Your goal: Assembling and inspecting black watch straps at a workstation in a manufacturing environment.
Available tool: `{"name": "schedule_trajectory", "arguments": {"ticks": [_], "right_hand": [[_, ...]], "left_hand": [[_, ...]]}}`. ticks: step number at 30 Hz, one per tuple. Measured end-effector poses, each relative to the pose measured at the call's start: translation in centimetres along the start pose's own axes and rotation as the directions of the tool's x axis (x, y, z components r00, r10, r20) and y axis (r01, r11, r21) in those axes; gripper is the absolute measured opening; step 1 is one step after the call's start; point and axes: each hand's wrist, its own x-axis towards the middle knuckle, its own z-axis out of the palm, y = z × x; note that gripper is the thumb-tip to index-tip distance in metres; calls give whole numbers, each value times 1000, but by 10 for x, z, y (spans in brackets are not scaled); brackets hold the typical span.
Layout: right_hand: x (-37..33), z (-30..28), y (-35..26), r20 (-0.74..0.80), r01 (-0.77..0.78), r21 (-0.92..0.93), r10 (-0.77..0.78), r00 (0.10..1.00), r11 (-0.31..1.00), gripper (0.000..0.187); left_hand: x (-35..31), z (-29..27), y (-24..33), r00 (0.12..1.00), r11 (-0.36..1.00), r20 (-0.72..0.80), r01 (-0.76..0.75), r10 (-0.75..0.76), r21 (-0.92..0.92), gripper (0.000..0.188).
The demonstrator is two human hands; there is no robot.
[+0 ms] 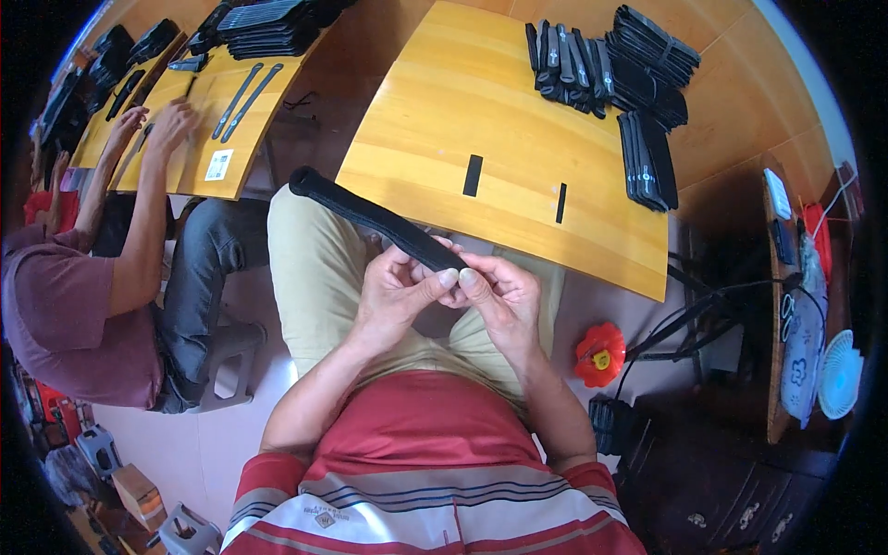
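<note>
A long black fabric strap point(375, 219) with a rounded far end is held over my lap, slanting up to the left past the near edge of the table. My left hand point(400, 291) pinches it near its lower end, thumb on top. My right hand point(504, 301) grips the very end, its thumb tip almost touching the left thumb. Beyond my hands, a short black strip point(473, 176) and a narrower black strip point(561, 203) lie on the yellow wooden table point(421, 120).
Folded black straps lie in a bundle point(569, 69), a banded stack point(652, 60) and a smaller pile point(647, 162) at the table's right. At left, a co-worker's hands point(171, 125) move over another table with two straps point(238, 100). A red flower-shaped object point(600, 355) sits low right.
</note>
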Motion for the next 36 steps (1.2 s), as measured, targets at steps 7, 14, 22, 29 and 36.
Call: {"name": "schedule_trajectory", "arguments": {"ticks": [7, 14, 22, 29, 36], "right_hand": [[6, -8, -1, -42, 200, -347, -228, 973, 916, 22], [12, -16, -2, 19, 307, -354, -321, 947, 884, 22], [15, -15, -1, 75, 378, -399, -381, 921, 836, 23], [14, -15, 3, 66, 376, -381, -381, 922, 845, 24], [14, -16, 4, 78, 400, -411, -406, 911, 819, 24]], "left_hand": [[9, -1, -9, 997, 997, -28, 73, -73, -31, 31], [14, 0, -8, 996, 992, 6, 95, -94, -84, 32], [12, -2, -1, 993, 983, 38, 117, -112, -142, 34], [10, -3, 2, 989, 979, 57, 143, -136, -142, 36], [10, -10, -6, 988, 979, 65, 150, -142, -141, 40]]}}
